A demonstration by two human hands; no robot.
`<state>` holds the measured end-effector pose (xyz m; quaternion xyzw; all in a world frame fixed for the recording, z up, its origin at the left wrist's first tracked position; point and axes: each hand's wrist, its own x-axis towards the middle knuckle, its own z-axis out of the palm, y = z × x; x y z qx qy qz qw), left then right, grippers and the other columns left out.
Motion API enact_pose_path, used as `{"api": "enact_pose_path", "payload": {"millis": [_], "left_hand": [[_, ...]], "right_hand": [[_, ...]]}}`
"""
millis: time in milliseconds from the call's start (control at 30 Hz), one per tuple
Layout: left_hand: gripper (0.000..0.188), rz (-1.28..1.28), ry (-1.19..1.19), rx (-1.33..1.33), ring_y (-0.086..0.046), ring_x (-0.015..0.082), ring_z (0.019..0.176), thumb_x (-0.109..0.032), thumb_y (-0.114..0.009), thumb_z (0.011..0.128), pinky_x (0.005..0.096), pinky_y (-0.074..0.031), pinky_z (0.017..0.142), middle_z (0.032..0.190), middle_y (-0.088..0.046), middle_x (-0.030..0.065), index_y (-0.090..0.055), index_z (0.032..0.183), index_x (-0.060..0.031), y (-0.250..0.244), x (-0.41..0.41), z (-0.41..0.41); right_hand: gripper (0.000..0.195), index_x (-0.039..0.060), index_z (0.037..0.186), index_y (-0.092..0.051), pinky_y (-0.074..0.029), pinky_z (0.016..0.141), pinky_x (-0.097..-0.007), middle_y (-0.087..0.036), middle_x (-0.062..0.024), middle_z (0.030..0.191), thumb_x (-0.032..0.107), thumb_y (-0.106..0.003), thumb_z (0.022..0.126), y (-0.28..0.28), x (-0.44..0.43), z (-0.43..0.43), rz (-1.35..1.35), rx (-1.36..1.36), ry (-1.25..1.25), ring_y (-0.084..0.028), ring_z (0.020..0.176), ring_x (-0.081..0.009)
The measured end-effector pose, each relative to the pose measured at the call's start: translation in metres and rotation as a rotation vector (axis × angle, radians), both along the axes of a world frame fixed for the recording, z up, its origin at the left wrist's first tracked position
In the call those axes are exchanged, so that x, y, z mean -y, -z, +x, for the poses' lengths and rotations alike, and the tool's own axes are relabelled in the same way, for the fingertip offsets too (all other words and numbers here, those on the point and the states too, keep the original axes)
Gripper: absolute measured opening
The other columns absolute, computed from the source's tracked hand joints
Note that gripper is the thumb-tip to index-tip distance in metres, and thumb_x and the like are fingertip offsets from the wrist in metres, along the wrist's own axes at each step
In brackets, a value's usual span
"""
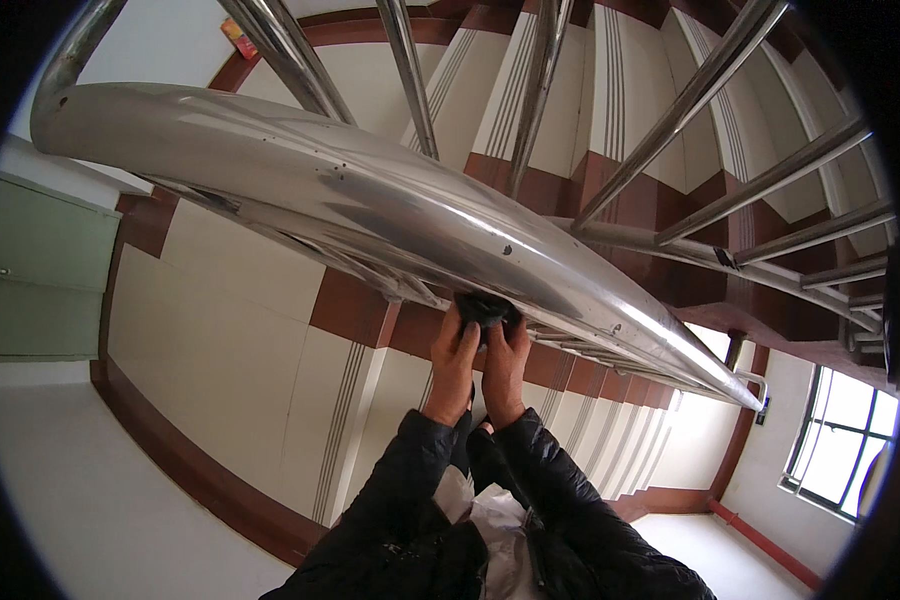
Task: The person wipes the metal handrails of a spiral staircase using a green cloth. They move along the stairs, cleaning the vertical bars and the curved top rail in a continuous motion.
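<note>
A dark, crumpled cloth (486, 309) is held between both hands, just below the near side of a wide stainless-steel handrail (420, 202). My left hand (454, 364) grips the cloth from its left side, thumb pointing up. From the right, my right hand (505, 367) grips the same cloth. The fingertips of both hands are partly hidden behind the cloth and the rail's underside. Small dark spots and a chip mark the rail's shiny top. Whether the cloth touches the rail, I cannot tell.
Metal balusters (536, 97) slant up beyond the rail beside ascending tiled stairs (562, 97). Descending steps (607, 442) lie at the lower right, near a window (844, 439) and a red pipe (765, 544). A green cabinet door (45, 262) is at left; a small orange-red packet (238, 37) lies at upper left.
</note>
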<state>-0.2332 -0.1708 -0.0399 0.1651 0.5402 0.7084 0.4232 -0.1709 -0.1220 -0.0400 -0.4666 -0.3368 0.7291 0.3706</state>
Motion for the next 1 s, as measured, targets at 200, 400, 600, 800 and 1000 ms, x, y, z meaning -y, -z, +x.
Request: {"api": "enact_pose_path", "payload": {"millis": [200,400,600,800,1000], "left_hand": [[0.038,0.064,-0.048,0.255,-0.056,0.0158,0.117,-0.016,-0.057,0.102,0.031,-0.047,0.097,0.13,-0.06,0.0052,-0.052,0.139,-0.0068,-0.031,0.025,0.006],[0.059,0.123,-0.009,0.313,-0.06,0.0161,0.107,0.006,-0.073,0.085,0.0313,-0.05,0.096,0.115,-0.062,0.0062,-0.043,0.132,-0.0117,-0.034,0.028,0.006],[0.032,-0.036,0.032,-0.087,-0.062,0.0123,0.094,-0.006,-0.073,0.091,0.0262,-0.053,0.083,0.103,-0.063,0.0044,-0.054,0.116,-0.0038,-0.016,-0.01,0.041],[0.023,-0.054,-0.006,0.059,-0.066,0.0141,0.086,-0.014,-0.068,0.097,0.0292,-0.059,0.072,0.102,-0.064,0.0069,-0.055,0.114,-0.0024,0.007,-0.021,0.031],[0.018,-0.024,-0.153,-0.167,-0.066,0.0144,0.087,-0.005,-0.062,0.098,0.0292,-0.057,0.076,0.103,-0.063,0.0057,-0.056,0.115,-0.0051,0.01,0.024,-0.027]], "right_hand": [[0.036,0.0033,0.139,-0.05,-0.044,0.101,-0.0282,-0.06,-0.0069,0.129,0.007,-0.054,0.103,0.009,0.024,0.027,0.14,-0.137,-0.049,-0.054,0.116,-0.0155],[0.026,0.0006,0.127,-0.055,-0.048,0.09,-0.027,-0.066,-0.0069,0.112,0.005,-0.057,0.101,-0.016,0.012,0.06,0.376,0.089,0.13,-0.059,0.101,-0.0133],[0.026,-0.0026,0.117,-0.057,-0.052,0.072,-0.0407,-0.066,-0.0198,0.101,0.015,-0.063,0.098,0.002,-0.041,0.089,0.742,0.773,0.112,-0.065,0.086,-0.0328],[0.052,0.0007,0.132,-0.055,-0.03,0.108,-0.056,-0.054,-0.0223,0.13,0.031,-0.066,0.092,0.011,-0.041,0.062,1.211,1.063,-0.15,-0.046,0.125,-0.042],[0.058,0.0014,0.135,-0.052,-0.03,0.107,-0.0614,-0.054,-0.0248,0.131,0.035,-0.067,0.09,-0.009,-0.051,0.009,1.283,1.047,-0.261,-0.047,0.126,-0.0457]]}}
